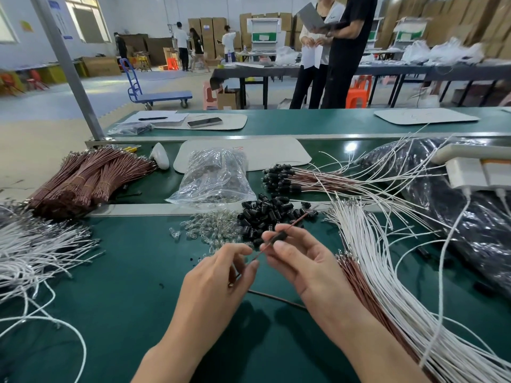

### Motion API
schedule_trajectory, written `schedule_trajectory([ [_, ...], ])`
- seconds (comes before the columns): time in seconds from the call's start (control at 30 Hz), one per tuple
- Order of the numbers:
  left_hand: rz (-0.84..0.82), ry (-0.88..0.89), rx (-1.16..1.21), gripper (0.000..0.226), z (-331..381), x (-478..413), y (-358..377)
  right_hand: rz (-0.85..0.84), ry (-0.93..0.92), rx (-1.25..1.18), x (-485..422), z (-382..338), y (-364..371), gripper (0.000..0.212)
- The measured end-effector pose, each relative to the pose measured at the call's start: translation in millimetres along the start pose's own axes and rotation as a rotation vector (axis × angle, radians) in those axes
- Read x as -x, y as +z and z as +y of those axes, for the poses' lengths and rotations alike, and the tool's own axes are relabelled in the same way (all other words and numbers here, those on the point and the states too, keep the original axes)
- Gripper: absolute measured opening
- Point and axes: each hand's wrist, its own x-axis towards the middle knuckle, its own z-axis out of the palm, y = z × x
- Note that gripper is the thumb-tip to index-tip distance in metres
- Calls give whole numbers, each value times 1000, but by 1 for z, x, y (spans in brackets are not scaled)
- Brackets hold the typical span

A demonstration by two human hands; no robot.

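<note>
My right hand (301, 261) pinches a small black sleeve (279, 235) threaded on a thin brown wire (297, 220) that slants up to the right. My left hand (221, 275) pinches the lower end of the same wire just below and left of the sleeve. Both hands hover over the green mat (124, 299). Behind them lie a heap of black sleeves (265, 214) and a scatter of small clear glass bulbs (210, 228).
White wires (387, 272) and brown wires (359, 283) fan out at right, more white wires (36, 252) at left. Bundled brown wires (88, 178) lie far left, a clear bag of bulbs (213, 175) in the middle, finished wired sleeves (279, 178) beyond. Two people stand behind the conveyor.
</note>
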Motion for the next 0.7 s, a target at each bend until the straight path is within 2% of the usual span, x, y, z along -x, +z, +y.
schedule_trajectory([
  [0.13,-16,-2,-16,15,-1,1,0,82,-9,-48,-3,-7,-9,38],
  [0.3,-19,-9,61,13,1,3,5,-56,68,82,2,11,-1,30],
  [0.5,-20,-15,80,11,-3,3,4,21,7,14,-1,-5,-9,26],
  [0.63,-36,-2,123,6,1,6,9,-53,89,195,4,4,-5,23],
  [0.7,-27,-55,174,9,4,7,8,-52,63,197,5,1,-3,24],
])
